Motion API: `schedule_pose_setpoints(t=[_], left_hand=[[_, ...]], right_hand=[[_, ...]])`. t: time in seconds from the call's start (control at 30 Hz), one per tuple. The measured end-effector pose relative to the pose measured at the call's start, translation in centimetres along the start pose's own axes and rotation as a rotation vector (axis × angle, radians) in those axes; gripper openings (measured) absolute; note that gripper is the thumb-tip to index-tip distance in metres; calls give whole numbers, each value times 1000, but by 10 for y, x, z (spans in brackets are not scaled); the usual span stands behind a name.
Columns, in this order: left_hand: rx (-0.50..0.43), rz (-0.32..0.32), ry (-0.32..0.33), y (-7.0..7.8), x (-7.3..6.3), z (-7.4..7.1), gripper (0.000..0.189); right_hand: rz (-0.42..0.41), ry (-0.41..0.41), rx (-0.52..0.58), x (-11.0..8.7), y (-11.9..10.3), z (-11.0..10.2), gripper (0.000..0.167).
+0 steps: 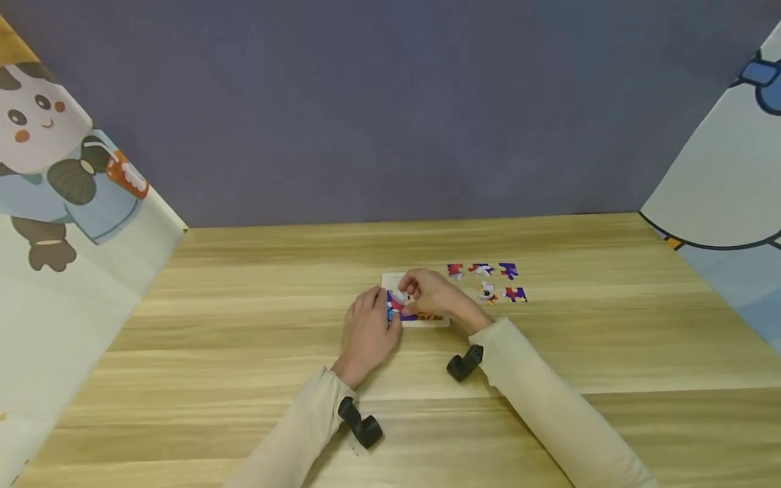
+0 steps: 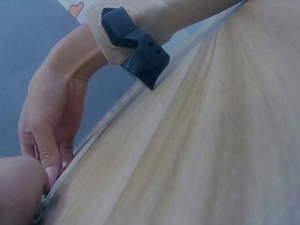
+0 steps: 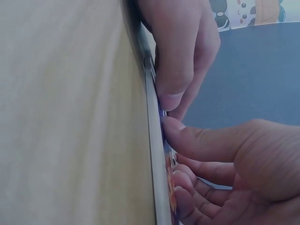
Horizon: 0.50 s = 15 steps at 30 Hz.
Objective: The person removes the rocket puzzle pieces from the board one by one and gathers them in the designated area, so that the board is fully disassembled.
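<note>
A small jigsaw puzzle in a white-bordered tray [image 1: 430, 323] lies on the table, partly covered by both hands. My left hand [image 1: 367, 332] rests along the tray's left edge, fingers fairly straight, its thumb pressing on the puzzle near the lower left corner. Curled over the tray, my right hand [image 1: 432, 293] holds a puzzle piece [image 1: 399, 298] at the left part of the picture between thumb and fingertips. In the right wrist view the right thumb [image 3: 201, 140] lies just beside the left thumb [image 3: 173, 89], both low on the puzzle. Part of the picture is hidden under the right hand.
Several loose puzzle pieces lie right of the tray in two rows, among them a red one [image 1: 455, 270], a purple one [image 1: 508, 270] and one with a white bird's head [image 1: 487, 292]. The wooden table [image 1: 256, 285] meets a dark grey panel [image 1: 390, 115] behind.
</note>
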<state>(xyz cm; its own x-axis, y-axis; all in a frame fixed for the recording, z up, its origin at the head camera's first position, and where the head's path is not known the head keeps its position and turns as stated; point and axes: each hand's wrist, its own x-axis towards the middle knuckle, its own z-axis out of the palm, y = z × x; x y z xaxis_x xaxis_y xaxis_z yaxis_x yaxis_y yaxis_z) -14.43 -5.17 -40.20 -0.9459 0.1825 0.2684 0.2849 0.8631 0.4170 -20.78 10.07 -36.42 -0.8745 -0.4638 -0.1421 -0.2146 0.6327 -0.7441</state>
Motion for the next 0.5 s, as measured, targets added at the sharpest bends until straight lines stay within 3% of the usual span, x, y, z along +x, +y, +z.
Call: schedule_pose_setpoints(t=[0.5], left_hand=[[16, -5, 7, -1, 2, 1, 54]], right_hand=[[-28, 14, -24, 1, 0, 1, 31]])
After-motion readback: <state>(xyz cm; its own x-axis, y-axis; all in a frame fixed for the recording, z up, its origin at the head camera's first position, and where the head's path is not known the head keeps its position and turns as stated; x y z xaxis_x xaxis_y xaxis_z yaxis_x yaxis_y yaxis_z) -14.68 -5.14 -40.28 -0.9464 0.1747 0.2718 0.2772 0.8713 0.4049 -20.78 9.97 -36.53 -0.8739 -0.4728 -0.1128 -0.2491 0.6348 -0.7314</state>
